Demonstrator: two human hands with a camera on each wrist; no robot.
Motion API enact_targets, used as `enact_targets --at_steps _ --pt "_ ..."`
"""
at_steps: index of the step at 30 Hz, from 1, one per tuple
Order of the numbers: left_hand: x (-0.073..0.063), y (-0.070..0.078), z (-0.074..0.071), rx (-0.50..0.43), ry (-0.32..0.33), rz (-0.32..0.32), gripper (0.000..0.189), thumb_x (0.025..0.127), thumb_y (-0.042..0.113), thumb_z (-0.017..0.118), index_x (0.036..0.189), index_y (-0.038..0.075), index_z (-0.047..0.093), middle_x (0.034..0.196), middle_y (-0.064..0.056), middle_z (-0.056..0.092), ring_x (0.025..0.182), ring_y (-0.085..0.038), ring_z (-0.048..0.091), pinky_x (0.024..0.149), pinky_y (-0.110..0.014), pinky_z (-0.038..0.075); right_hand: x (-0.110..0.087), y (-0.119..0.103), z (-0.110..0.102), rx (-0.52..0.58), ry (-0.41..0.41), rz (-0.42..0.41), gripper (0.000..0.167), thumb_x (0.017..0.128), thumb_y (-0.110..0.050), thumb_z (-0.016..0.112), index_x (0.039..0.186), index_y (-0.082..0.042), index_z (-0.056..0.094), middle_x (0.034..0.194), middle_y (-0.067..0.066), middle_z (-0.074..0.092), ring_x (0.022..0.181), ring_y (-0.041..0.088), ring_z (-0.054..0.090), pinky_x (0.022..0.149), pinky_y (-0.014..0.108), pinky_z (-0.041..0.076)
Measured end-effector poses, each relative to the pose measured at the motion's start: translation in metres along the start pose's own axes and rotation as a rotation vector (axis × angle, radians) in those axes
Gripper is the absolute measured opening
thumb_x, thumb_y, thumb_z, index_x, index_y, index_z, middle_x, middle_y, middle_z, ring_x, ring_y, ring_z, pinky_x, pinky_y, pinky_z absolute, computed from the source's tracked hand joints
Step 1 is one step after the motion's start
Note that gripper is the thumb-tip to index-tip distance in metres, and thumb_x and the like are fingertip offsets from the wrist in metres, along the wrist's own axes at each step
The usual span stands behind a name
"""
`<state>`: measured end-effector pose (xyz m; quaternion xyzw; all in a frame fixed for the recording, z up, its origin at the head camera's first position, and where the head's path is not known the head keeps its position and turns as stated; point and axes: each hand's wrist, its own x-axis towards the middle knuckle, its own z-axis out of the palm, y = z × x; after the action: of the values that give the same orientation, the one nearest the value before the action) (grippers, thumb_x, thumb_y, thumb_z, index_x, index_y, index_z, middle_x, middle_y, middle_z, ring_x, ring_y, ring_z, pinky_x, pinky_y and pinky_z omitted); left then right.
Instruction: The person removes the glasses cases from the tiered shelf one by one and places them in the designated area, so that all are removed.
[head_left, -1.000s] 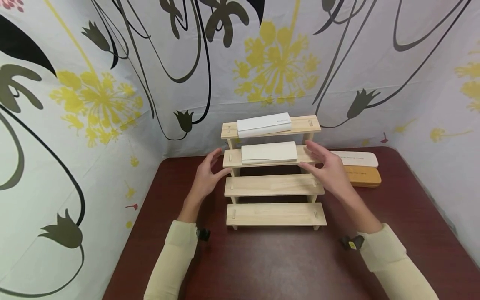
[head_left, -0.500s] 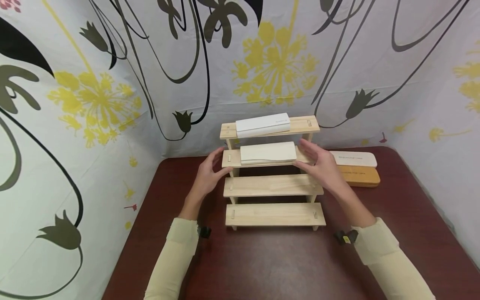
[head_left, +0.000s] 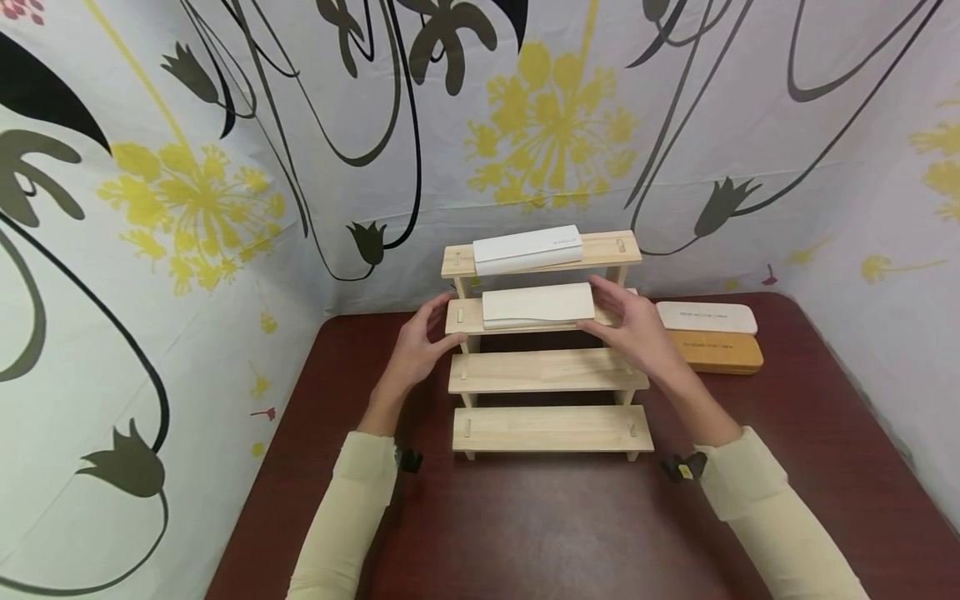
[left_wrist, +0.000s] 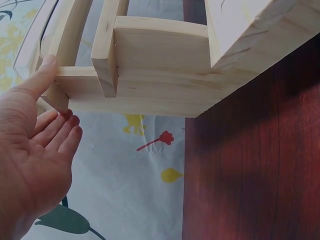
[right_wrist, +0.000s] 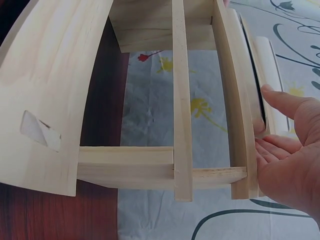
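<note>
A four-tier pale wooden stand faces me on the dark red table. On its second shelf from the top lies a cream glasses case, lid flap facing forward. My right hand holds the right end of this case, thumb at the front and fingers toward the back. At the same shelf's left end, my left hand grips the stand; in the left wrist view its thumb presses the board's corner, with fingertips underneath. A white glasses case lies slightly askew on the top shelf.
Right of the stand, on the table, lie a white pencil-box-like case and a yellow-brown case in front of it. A flower-patterned cloth hangs close behind and along both sides.
My right hand has moved left along the second shelf, from its right end onto the end of the cream glasses case. The left hand stays nearly where it was.
</note>
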<state>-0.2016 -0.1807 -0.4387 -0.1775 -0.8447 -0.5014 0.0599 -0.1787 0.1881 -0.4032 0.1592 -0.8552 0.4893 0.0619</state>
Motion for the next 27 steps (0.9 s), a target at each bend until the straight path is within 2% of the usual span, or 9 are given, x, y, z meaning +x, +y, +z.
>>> enact_targets --at_steps 18,27 --pt "0.0015 -0.001 -0.0026 -0.025 -0.03 0.002 0.08 0.095 0.015 0.084 0.161 0.001 0.04 0.163 -0.011 0.046 0.151 -0.028 0.043 0.124 -0.039 0.036 0.007 -0.003 0.0011 -0.045 -0.045 0.034 0.08 0.097 -0.017 0.082 0.163 -0.001 0.039 0.16 0.029 0.043 0.144 0.047 0.047 0.117 0.056 0.041" --pt "0.0026 -0.0021 -0.0038 -0.055 -0.036 0.005 0.079 0.094 0.012 0.084 0.161 0.002 0.041 0.162 -0.011 0.047 0.151 -0.028 0.043 0.124 -0.038 0.035 0.0102 -0.0026 0.0018 -0.071 -0.049 0.015 0.08 0.096 -0.012 0.083 0.161 0.003 0.039 0.158 0.032 0.044 0.143 0.047 0.049 0.117 0.055 0.042"
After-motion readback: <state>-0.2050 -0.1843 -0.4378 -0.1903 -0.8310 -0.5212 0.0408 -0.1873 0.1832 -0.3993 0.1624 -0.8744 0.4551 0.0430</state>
